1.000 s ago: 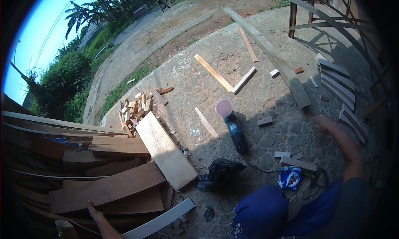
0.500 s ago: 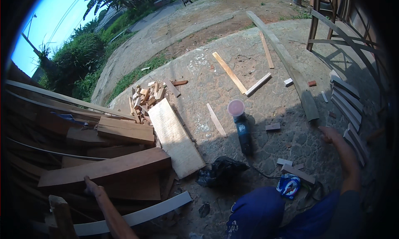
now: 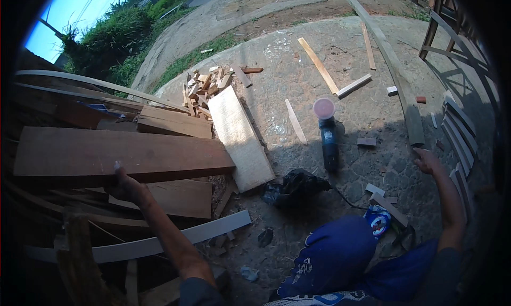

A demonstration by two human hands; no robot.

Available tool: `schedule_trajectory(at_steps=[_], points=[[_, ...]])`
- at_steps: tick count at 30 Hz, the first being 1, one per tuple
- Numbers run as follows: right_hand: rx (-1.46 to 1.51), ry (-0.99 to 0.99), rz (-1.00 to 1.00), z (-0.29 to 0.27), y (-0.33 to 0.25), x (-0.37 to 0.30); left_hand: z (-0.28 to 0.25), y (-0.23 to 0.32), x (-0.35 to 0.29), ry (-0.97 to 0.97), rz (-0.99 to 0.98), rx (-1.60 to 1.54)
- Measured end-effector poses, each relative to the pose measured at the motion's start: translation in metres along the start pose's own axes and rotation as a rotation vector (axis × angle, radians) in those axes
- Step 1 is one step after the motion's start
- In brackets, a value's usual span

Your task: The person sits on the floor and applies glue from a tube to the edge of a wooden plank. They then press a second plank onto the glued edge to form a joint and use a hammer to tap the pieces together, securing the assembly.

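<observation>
Two bare hands are set well apart in my remote view. At the left of the frame, the left hand (image 3: 130, 190) is clamped on the near edge of a thick brown board (image 3: 101, 149), thumb on top, fingers hidden. At the right, the right hand (image 3: 427, 161) is by a long grey plank's (image 3: 400, 90) lower end; I cannot tell whether it grips. I judge the board is being handled one-handed, calling for steady support.

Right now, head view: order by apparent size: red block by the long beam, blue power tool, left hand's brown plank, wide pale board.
Brown plank
Wide pale board
Blue power tool
Red block
</observation>
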State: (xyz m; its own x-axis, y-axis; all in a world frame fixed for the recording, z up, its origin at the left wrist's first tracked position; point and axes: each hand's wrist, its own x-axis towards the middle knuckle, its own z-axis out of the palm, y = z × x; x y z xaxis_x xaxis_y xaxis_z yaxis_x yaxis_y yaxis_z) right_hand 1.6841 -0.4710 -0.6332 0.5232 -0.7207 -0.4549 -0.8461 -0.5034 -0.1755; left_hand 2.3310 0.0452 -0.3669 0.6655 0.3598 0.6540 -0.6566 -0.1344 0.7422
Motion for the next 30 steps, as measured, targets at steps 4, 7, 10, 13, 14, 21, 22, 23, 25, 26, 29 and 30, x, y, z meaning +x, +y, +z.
schedule_trajectory(at_steps=[4, 7, 10, 13, 14, 21, 22, 23, 25, 26, 29, 30], points=[[-0.089, 0.021, -0.003, 0.011, 0.038, 0.003, 0.037, 0.046, -0.048, -0.073, -0.02, 0.126], [-0.089, -0.013, -0.024, 0.016, 0.039, 0.002, 0.052, 0.07, -0.084, -0.065, -0.002, -0.009], [-0.178, -0.03, -0.062, -0.001, 0.012, 0.012, 0.044, 0.045, -0.06, -0.179, 0.437, 0.177], [-0.23, 0.027, -0.094, -0.034, -0.007, -0.001, 0.064, 0.043, -0.036, -0.287, 1.073, 0.151], [-0.093, 0.19, -0.23, -0.04, -0.001, -0.017, 0.082, 0.095, -0.081, -0.368, 0.639, 0.087], [0.405, 0.816, -0.656, -0.191, -0.146, -0.137, 0.165, 0.229, -0.169, -0.74, 0.301, -0.571], [0.482, 0.901, -0.74, -0.203, -0.158, -0.146, 0.174, 0.248, -0.182, -0.809, 0.264, -0.668], [0.492, 0.928, -0.768, -0.216, -0.165, -0.163, 0.18, 0.266, -0.195, -0.879, 0.218, -0.766], [0.538, 1.066, -0.913, -0.229, -0.164, -0.173, 0.191, 0.305, -0.226, -1.04, 0.089, -0.995], [0.556, 1.113, -0.986, -0.229, -0.153, -0.168, 0.198, 0.316, -0.252, -1.127, -0.008, -1.106], [0.592, 1.013, -0.769, -0.211, -0.083, -0.21, 0.201, 0.368, -0.33, -1.382, -0.275, -1.364], [0.554, 1.024, -0.703, -0.21, -0.06, -0.224, 0.2, 0.385, -0.346, -1.453, -0.344, -1.418]])
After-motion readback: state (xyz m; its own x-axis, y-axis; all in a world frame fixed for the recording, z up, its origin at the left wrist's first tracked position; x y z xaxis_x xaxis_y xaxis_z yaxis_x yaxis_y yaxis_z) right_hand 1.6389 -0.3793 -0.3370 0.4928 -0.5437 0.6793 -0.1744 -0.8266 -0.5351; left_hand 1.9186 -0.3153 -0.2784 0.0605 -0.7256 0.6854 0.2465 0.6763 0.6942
